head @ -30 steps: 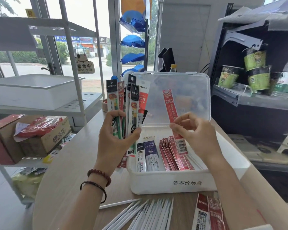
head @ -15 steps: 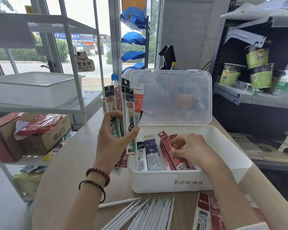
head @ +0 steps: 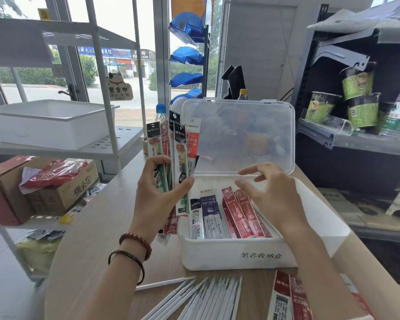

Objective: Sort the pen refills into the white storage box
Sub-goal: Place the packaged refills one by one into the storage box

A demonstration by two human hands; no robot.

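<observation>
1 white storage box (head: 240, 257), open on the bench (head: 90, 250)
Loose white refills (head: 201, 296) lie nearest. Packaged refills (head: 238, 215) stand in a row inside the box. The left hand (head: 157, 197) grips a fan of refill packs (head: 178, 148) beside it. The right hand (head: 275, 197) hovers above the box, fingers spread and empty, before the upright clear lid (head: 240, 135).

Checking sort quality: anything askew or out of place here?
Nothing damaged or spilled. The red packs in the white storage box lie slanted and overlapping, unlike the two straighter packs to their left. Loose white refills fan out on the table in front of it.
</observation>
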